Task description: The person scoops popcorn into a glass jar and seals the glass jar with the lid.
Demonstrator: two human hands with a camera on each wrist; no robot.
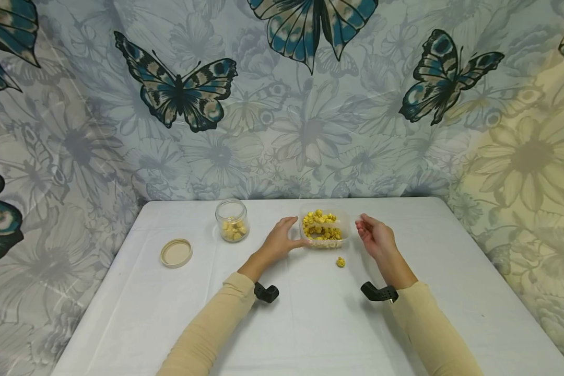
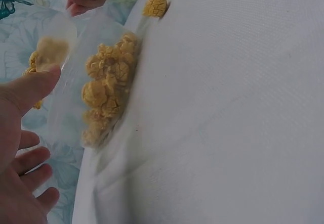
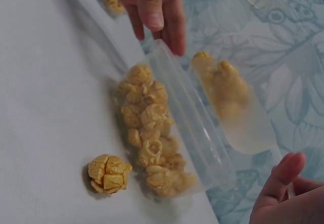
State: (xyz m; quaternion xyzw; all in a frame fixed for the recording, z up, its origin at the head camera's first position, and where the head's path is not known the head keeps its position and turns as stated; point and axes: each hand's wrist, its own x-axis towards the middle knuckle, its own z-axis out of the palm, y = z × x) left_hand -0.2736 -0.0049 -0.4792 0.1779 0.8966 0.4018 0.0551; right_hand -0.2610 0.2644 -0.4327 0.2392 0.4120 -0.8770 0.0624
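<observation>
A clear plastic container (image 3: pixel 190 125) of yellow popcorn stands on the table between the two hands. My right hand (image 1: pixel 377 239), at its right, pinches the thin handle of a translucent scoop (image 3: pixel 248 130). Popcorn lies in the scoop, which is held over the container. At the container's left side is my left hand (image 1: pixel 278 242), thumb and fingers spread and loosely extended. Its thumb is close to the container's near left corner; whether it touches is unclear. One loose popcorn piece (image 1: pixel 340 262) lies on the cloth in front of the container.
A glass jar (image 1: pixel 232 210) partly filled with popcorn stands uncovered, left of my left hand. Farther left, a round beige-rimmed lid (image 1: pixel 176 254) lies flat on the white tablecloth (image 1: pixel 310 334). Behind the table hangs a butterfly-print curtain (image 1: pixel 310 130).
</observation>
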